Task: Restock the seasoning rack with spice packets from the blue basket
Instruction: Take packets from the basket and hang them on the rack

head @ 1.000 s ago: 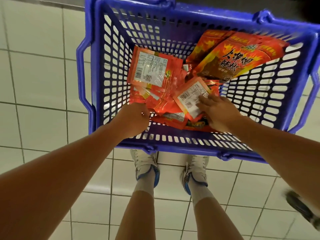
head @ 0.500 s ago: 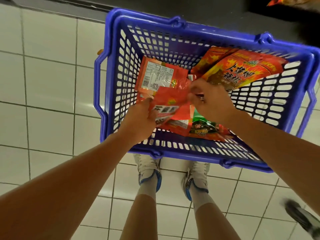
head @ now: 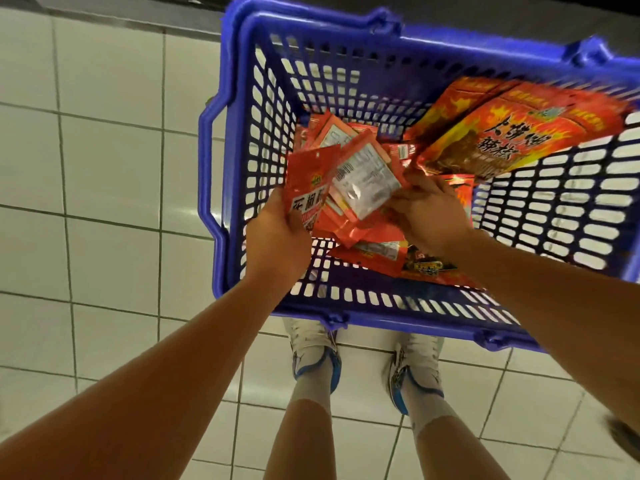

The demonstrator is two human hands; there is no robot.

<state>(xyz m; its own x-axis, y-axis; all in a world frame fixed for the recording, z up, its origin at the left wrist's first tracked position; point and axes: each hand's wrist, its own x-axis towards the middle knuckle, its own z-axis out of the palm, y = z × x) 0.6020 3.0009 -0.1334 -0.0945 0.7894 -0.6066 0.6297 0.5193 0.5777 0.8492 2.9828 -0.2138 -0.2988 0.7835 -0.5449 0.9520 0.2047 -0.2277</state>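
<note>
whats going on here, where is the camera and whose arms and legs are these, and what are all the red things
There is no machine here. The camera sits on a person's head and looks down, so you see their own arms, legs and white shoes on a tiled floor. In front of them stands a blue basket holding red spice packets. The left hand grips a small red packet with its printed front up. The right hand holds another packet showing its white label side. Bigger flame-printed packets lean against the basket's right wall. The seasoning rack itself is not in view.
</note>
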